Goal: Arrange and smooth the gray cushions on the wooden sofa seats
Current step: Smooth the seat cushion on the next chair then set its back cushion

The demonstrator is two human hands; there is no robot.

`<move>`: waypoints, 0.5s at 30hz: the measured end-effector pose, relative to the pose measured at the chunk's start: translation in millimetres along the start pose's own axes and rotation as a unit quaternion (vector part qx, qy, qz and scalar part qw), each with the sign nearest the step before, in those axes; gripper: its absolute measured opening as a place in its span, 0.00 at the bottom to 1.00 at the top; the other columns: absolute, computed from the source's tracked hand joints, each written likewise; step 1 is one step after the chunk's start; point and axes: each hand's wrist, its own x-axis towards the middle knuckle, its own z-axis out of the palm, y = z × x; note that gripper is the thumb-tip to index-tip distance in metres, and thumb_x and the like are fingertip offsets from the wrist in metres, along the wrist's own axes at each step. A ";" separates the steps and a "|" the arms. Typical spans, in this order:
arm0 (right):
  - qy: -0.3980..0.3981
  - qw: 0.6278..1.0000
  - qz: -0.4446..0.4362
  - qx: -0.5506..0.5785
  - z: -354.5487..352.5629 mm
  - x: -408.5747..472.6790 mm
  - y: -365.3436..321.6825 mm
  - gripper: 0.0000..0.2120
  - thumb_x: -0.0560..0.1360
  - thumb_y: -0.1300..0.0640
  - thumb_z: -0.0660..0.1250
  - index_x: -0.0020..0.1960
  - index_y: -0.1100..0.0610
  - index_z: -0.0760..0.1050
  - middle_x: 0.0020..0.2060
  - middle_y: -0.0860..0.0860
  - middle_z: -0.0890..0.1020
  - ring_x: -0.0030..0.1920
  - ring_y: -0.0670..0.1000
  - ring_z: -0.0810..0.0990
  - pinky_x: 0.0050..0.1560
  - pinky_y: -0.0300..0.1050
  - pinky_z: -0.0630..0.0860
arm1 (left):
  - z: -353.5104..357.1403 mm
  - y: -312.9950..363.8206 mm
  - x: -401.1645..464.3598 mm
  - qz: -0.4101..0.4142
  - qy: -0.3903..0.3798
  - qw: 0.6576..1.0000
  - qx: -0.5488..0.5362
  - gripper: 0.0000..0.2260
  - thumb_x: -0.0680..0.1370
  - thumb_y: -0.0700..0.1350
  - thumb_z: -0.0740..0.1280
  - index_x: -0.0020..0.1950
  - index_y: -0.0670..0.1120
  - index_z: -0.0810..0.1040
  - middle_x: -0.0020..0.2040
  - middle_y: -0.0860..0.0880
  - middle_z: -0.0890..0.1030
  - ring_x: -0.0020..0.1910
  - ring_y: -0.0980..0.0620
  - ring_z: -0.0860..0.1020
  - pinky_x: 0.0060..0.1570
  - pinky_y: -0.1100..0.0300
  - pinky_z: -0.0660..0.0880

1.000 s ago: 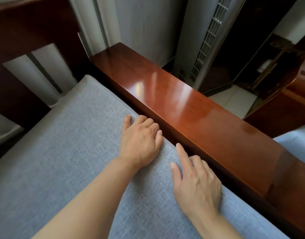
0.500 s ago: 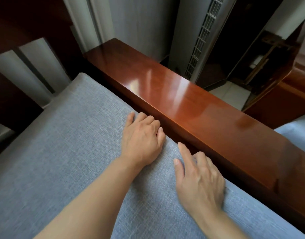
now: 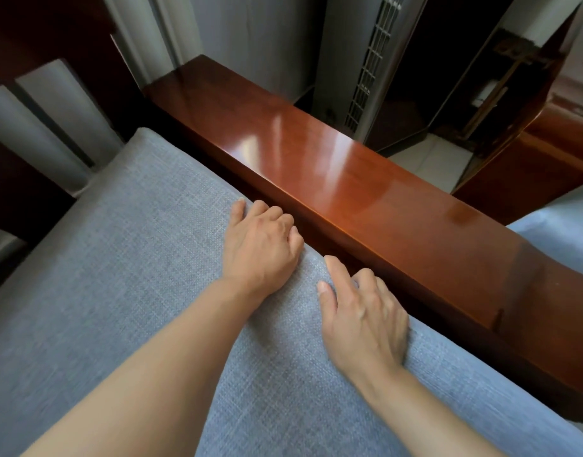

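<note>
Hands down on the gray woven fabric seat cushion (image 3: 112, 275), both of them, right at its edge along the glossy reddish-brown wooden armrest (image 3: 333, 179). My left hand (image 3: 260, 245) lies knuckles up with the fingers curled over the cushion's rim into the dark gap beside the armrest, pressing rather than gripping; I can't tell how much fabric those tucked fingertips have caught. My right hand (image 3: 362, 321) sits just beside it, nearer to me, palm on the cushion, thumb and forefinger stretched forward, the other fingers bent over the same edge, holding nothing. The cushion fills the seat, its far corner against the dark wooden backrest. Beyond the armrest stands a tall white tower appliance with a slatted grille (image 3: 366, 61). A second pale gray cushion (image 3: 560, 232) shows on the far right. No writing or label is readable anywhere.
</note>
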 end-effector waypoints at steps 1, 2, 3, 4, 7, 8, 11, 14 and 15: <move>-0.002 1.000 -0.003 0.001 0.1 -0.1 1.1 0.14 0.77 0.49 0.60 0.60 0.50 0.75 0.34 0.52 0.75 0.33 0.53 0.75 0.31 0.43 0.62 | 0.4 1.2 -0.3 0.001 0.008 1.000 -0.003 0.13 0.75 0.48 0.51 0.31 0.48 0.62 0.30 0.55 0.63 0.38 0.49 0.70 0.55 0.52 0.61; 0.005 1.000 -0.006 -0.004 0.6 -0.6 2.3 0.15 0.77 0.48 0.59 0.60 0.50 0.75 0.34 0.52 0.75 0.33 0.53 0.74 0.31 0.42 0.61 | 1.6 2.4 0.4 0.002 0.018 1.000 -0.002 0.13 0.75 0.48 0.51 0.31 0.48 0.62 0.29 0.55 0.63 0.37 0.49 0.70 0.55 0.53 0.61; 0.012 1.000 -0.007 -0.012 1.5 -0.4 2.5 0.16 0.77 0.47 0.57 0.60 0.51 0.75 0.34 0.52 0.75 0.32 0.53 0.74 0.31 0.42 0.61 | 1.7 1.6 0.4 0.004 0.020 1.000 -0.003 0.13 0.75 0.47 0.52 0.30 0.48 0.62 0.28 0.55 0.64 0.36 0.49 0.70 0.55 0.54 0.60; 0.013 1.000 -0.008 -0.021 2.9 0.8 2.4 0.17 0.77 0.47 0.55 0.60 0.51 0.75 0.34 0.52 0.75 0.32 0.53 0.74 0.31 0.42 0.61 | 3.3 -0.2 0.2 0.007 0.020 1.000 -0.005 0.13 0.75 0.47 0.52 0.30 0.48 0.62 0.28 0.54 0.65 0.36 0.49 0.70 0.55 0.54 0.60; 0.003 1.000 -0.007 -0.022 27.7 4.4 5.9 0.15 0.76 0.48 0.60 0.59 0.51 0.75 0.34 0.53 0.76 0.33 0.54 0.76 0.30 0.43 0.64 | 23.6 -6.2 2.3 0.006 -0.018 1.000 0.006 0.12 0.74 0.48 0.51 0.31 0.49 0.63 0.28 0.51 0.72 0.38 0.49 0.71 0.59 0.52 0.61; -0.013 1.000 -0.001 -0.020 38.4 3.1 10.8 0.14 0.74 0.50 0.65 0.58 0.51 0.76 0.34 0.53 0.77 0.33 0.55 0.77 0.29 0.44 0.66 | 33.3 -2.6 -2.3 0.009 -0.054 0.998 0.005 0.11 0.73 0.49 0.49 0.32 0.49 0.63 0.30 0.50 0.75 0.39 0.48 0.73 0.58 0.52 0.62; -0.039 0.999 -0.002 -0.010 66.2 -7.0 26.6 0.23 0.65 0.53 0.77 0.59 0.51 0.78 0.35 0.52 0.77 0.34 0.55 0.78 0.24 0.44 0.67 | 71.8 9.6 -15.4 0.026 -0.057 0.998 0.021 0.08 0.70 0.49 0.51 0.31 0.50 0.62 0.29 0.49 0.74 0.36 0.46 0.74 0.48 0.53 0.62; -0.054 0.998 0.020 0.004 87.8 -11.1 32.6 0.23 0.66 0.54 0.75 0.61 0.52 0.77 0.38 0.53 0.77 0.36 0.54 0.78 0.26 0.42 0.63 | 93.4 -1.2 -18.3 0.039 -0.065 0.997 0.021 0.10 0.70 0.48 0.54 0.29 0.48 0.65 0.27 0.49 0.72 0.32 0.46 0.73 0.42 0.53 0.59; -0.050 0.998 0.022 0.010 89.6 -12.2 31.8 0.22 0.68 0.54 0.72 0.61 0.52 0.76 0.38 0.54 0.78 0.36 0.54 0.78 0.27 0.42 0.62 | 93.2 -4.2 -20.6 0.043 -0.075 0.996 0.024 0.10 0.70 0.48 0.55 0.30 0.48 0.66 0.27 0.50 0.72 0.32 0.46 0.73 0.41 0.53 0.58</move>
